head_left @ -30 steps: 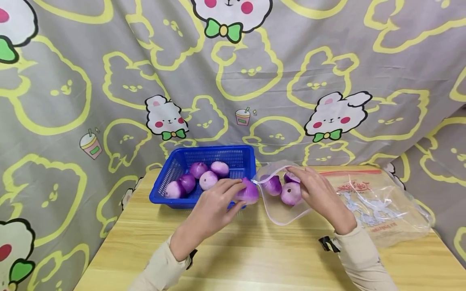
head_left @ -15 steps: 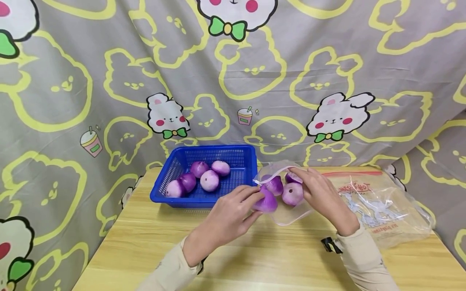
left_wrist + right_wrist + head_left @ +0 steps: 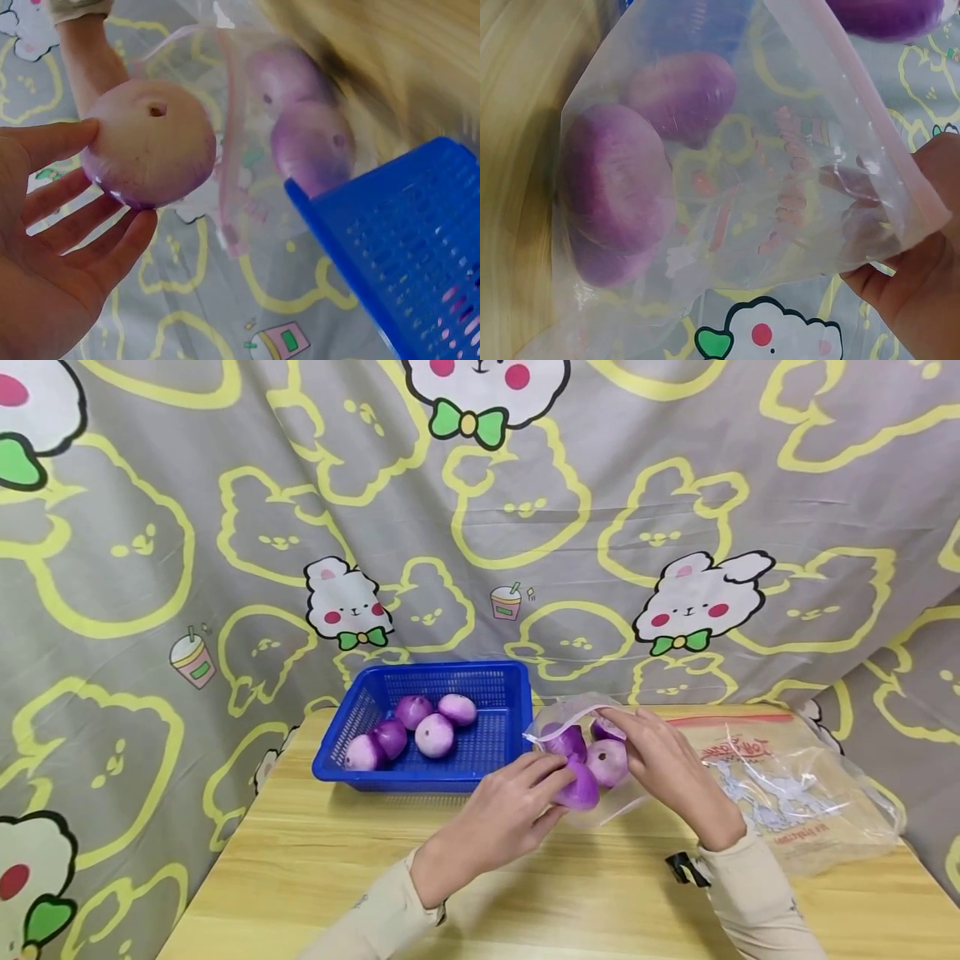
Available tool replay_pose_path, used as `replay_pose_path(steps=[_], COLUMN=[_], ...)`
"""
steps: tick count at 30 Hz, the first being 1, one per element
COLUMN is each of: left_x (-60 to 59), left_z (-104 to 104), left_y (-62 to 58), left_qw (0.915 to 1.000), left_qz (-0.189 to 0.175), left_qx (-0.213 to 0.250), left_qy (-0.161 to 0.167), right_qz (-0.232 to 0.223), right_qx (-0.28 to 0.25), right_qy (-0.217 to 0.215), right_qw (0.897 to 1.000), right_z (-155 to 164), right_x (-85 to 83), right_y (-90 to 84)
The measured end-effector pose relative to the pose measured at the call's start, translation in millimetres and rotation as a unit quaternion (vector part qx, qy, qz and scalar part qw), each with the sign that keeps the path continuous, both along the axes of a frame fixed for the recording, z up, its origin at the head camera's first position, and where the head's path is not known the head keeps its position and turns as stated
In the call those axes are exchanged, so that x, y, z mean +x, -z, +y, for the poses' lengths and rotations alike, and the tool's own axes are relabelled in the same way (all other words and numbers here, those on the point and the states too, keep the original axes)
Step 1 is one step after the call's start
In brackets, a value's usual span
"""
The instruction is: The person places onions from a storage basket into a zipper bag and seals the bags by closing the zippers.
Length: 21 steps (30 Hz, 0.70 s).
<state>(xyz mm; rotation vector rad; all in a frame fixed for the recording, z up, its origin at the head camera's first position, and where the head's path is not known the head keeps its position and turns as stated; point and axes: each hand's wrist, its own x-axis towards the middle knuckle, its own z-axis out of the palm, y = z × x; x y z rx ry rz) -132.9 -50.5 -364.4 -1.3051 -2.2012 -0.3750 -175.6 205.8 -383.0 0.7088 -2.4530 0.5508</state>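
My left hand (image 3: pixel 510 806) grips a purple onion (image 3: pixel 577 787) between thumb and fingers, at the mouth of a clear zip bag (image 3: pixel 765 187). In the left wrist view the onion (image 3: pixel 150 142) shows its pale end with a small dark hole. My right hand (image 3: pixel 671 768) pinches the bag's rim and keeps its mouth apart; in the right wrist view that hand (image 3: pixel 922 277) is at the pink zip edge. Several onions (image 3: pixel 619 180) lie inside the bag, seen through the plastic.
A blue basket (image 3: pixel 427 785) holding several onions (image 3: pixel 433 737) stands left of the bag. Another clear printed zip bag (image 3: pixel 795 785) lies flat on the wooden table (image 3: pixel 300 877) at the right. A patterned curtain (image 3: pixel 450 527) hangs behind.
My left hand has carried the onion rightward, from beside the basket's right front corner to the bag's mouth. My right hand has stayed at the bag's rim.
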Motion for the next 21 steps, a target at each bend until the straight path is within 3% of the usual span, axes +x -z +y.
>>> replay_pose_path(steps=[15,21], left_x=[-7.3,-8.3], left_z=[9.7,9.3], left_y=[19.8,26.6], left_qw=[0.9997,0.9988], left_qz=[-0.006,0.000], left_qx=[-0.022,-0.045], left_qy=[-0.001,-0.020], right_qz=[-0.001,-0.013], right_qx=[-0.005,-0.001], right_qy=[0.002,0.005], right_qw=[1.000,1.000], right_z=[-1.1,-1.7], right_x=[2.5,2.7], right_y=[-2.1,-2.8])
